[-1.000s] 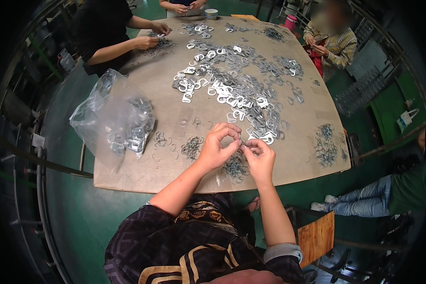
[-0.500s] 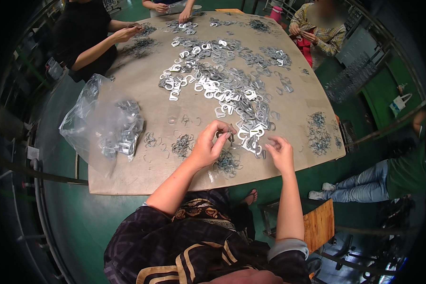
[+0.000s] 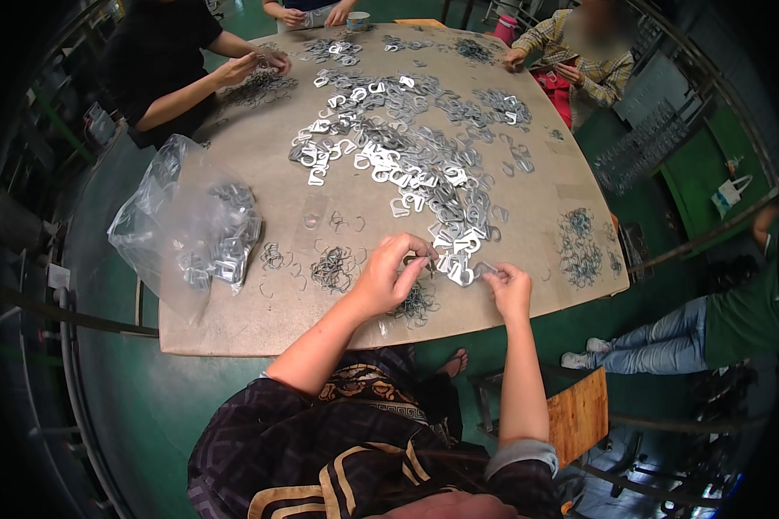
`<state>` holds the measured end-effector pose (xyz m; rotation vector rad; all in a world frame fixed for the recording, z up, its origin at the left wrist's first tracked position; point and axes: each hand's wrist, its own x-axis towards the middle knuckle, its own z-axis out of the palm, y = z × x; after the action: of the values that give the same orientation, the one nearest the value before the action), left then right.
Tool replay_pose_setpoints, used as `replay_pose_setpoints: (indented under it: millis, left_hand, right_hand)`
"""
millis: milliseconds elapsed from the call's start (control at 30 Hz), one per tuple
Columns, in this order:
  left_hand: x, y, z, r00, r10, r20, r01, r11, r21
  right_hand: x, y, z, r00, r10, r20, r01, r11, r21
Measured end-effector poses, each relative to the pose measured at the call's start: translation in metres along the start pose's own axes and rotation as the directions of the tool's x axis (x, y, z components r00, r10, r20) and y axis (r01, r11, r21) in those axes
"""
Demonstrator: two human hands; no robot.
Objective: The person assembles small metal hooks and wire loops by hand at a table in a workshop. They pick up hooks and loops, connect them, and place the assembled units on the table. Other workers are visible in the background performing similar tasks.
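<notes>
My left hand [image 3: 392, 275] is above the near edge of the table, thumb and fingers pinched on something small and dark that I cannot make out. Under it lies a pile of thin bent wire clips [image 3: 417, 304], partly hidden by the hand. My right hand [image 3: 512, 292] is closed at the fingertips on a grey metal hook [image 3: 486, 267], just right of the heap. Between and beyond both hands, a long heap of flat silvery metal hooks [image 3: 424, 177] stretches toward the far side of the table.
A clear plastic bag [image 3: 160, 203] of metal pieces stands on the left of the table [image 3: 260, 333]. More wire clips [image 3: 331, 268] lie left of my hand, others [image 3: 582, 246] at the right edge. Co-workers' hands [image 3: 242, 67] are busy around the far sides. A wooden stool [image 3: 580, 415] is below right.
My right hand has come down slightly and its fingers have closed on a metal hook. My left hand has shifted a little nearer to me and right, still pinched.
</notes>
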<state>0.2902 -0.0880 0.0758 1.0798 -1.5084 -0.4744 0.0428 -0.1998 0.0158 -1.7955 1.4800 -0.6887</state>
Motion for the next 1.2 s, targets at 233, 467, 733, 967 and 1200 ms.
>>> replay_pose_setpoints:
  millis: [233,467,733,967,1200]
  left_hand:
    - [0.001,0.005,0.016,0.997,0.009,0.070,-0.013,0.999,0.049]
    - [0.002,0.012,0.026,0.998,0.011,0.062,-0.010,1.000,-0.019]
    - [0.009,0.013,0.032,0.990,0.005,0.141,-0.009,1.000,0.027]
    - [0.007,0.012,0.036,0.994,0.040,0.098,-0.039,0.999,-0.009]
    - [0.010,0.010,0.031,0.996,-0.023,0.089,0.025,1.000,-0.019]
  right_hand:
    - [-0.001,-0.012,0.006,0.836,-0.450,-0.313,0.415,0.893,-0.174]
    - [0.007,-0.003,0.008,0.932,-0.183,-0.312,0.182,0.983,-0.032]
    - [0.005,-0.050,0.004,0.931,-0.170,-0.324,0.265,0.924,0.276]
    - [0.016,-0.042,0.013,0.927,-0.185,-0.327,0.267,0.936,0.229]
    - [0.013,-0.054,0.010,0.956,-0.082,-0.282,0.208,0.868,0.451]
